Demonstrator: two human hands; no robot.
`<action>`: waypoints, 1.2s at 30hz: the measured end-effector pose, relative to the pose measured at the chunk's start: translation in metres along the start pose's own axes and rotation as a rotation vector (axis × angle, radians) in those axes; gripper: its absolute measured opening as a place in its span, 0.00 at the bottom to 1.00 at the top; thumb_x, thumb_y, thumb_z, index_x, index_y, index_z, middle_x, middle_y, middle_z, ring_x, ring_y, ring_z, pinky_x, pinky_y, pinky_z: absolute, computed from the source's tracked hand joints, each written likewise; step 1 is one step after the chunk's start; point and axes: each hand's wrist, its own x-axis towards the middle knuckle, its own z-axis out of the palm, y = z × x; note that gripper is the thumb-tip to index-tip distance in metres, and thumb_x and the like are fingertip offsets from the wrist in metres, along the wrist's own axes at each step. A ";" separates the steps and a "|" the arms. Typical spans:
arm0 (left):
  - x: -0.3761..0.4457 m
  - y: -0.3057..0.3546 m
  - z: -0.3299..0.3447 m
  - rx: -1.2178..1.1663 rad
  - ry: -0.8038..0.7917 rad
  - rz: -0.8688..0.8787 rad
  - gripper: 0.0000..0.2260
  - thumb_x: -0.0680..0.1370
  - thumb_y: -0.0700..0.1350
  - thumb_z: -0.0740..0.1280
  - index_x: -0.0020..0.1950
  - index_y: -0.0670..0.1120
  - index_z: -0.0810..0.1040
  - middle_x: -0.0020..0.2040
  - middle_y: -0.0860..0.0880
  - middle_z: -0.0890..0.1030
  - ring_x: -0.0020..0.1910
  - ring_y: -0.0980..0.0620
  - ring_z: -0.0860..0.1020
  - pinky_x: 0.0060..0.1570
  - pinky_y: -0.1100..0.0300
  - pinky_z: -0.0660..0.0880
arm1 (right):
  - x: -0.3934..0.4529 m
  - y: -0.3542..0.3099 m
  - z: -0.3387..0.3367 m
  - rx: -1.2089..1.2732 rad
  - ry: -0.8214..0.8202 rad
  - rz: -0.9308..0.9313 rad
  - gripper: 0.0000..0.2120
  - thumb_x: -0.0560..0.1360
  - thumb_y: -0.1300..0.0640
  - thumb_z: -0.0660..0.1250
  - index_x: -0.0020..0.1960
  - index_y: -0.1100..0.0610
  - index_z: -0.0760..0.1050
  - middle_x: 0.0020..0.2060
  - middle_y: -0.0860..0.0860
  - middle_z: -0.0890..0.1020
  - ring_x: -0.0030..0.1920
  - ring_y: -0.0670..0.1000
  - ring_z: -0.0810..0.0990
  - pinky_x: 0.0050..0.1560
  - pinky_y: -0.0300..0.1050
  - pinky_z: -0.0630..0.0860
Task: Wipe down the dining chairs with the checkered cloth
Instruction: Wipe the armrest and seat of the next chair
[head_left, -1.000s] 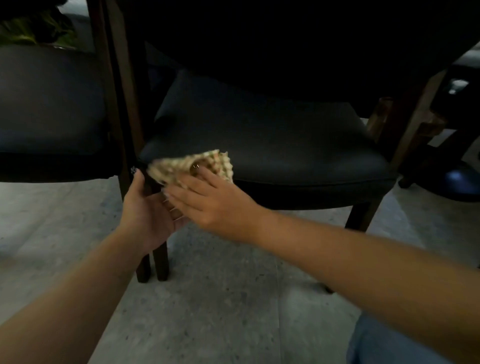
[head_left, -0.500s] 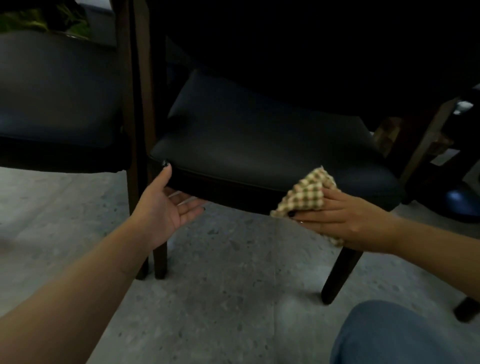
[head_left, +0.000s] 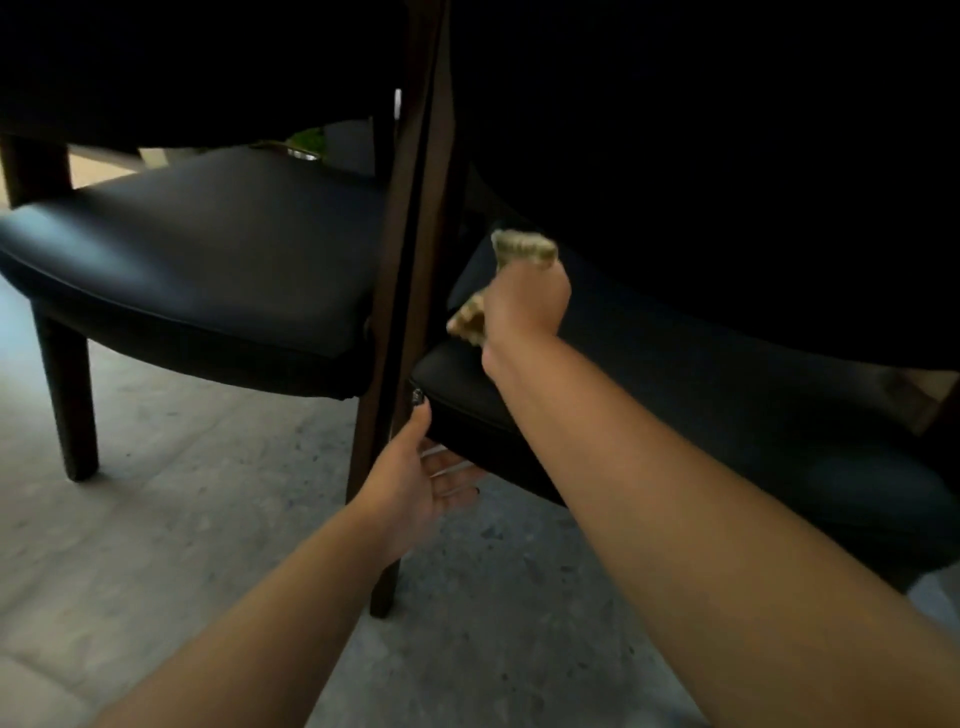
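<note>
Two dining chairs with black padded seats and dark wooden legs stand side by side. My right hand (head_left: 527, 306) reaches deep onto the right chair's seat (head_left: 701, 374) near its back left corner, gripping the checkered cloth (head_left: 522, 249), which bunches out above and below my fist. My left hand (head_left: 421, 478) holds the front left corner of that same seat, thumb up on the edge and fingers under it. The left chair's seat (head_left: 208, 260) is untouched. A dark backrest hides the rear of the right seat.
Wooden chair legs (head_left: 395, 332) stand between the two seats, another leg (head_left: 70, 395) at far left. Grey speckled floor (head_left: 182, 519) lies below. The dark backrest (head_left: 727, 156) fills the upper right.
My right hand has carried the cloth from the seat's front right edge up and left to the rear of the seat. My left hand stays on the front corner. The view shifted right.
</note>
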 end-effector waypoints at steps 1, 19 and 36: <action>0.001 0.001 -0.002 0.017 -0.002 0.004 0.22 0.80 0.63 0.58 0.58 0.45 0.77 0.49 0.42 0.86 0.46 0.44 0.85 0.47 0.49 0.77 | 0.008 -0.003 0.012 0.055 -0.023 -0.021 0.19 0.77 0.65 0.51 0.61 0.56 0.76 0.53 0.55 0.81 0.47 0.57 0.83 0.44 0.54 0.81; -0.011 0.005 0.041 0.593 0.457 0.446 0.33 0.82 0.55 0.58 0.81 0.47 0.45 0.81 0.44 0.48 0.79 0.43 0.52 0.76 0.50 0.52 | -0.008 0.011 -0.105 -1.641 -0.804 -0.744 0.35 0.74 0.63 0.67 0.76 0.60 0.55 0.75 0.55 0.57 0.75 0.54 0.55 0.74 0.48 0.56; -0.054 -0.062 0.193 1.951 -0.456 1.105 0.38 0.73 0.70 0.44 0.80 0.57 0.39 0.81 0.51 0.41 0.79 0.50 0.37 0.76 0.40 0.42 | 0.003 -0.051 -0.396 -1.917 -0.365 -0.514 0.39 0.72 0.60 0.70 0.77 0.53 0.53 0.76 0.51 0.56 0.76 0.52 0.55 0.72 0.45 0.58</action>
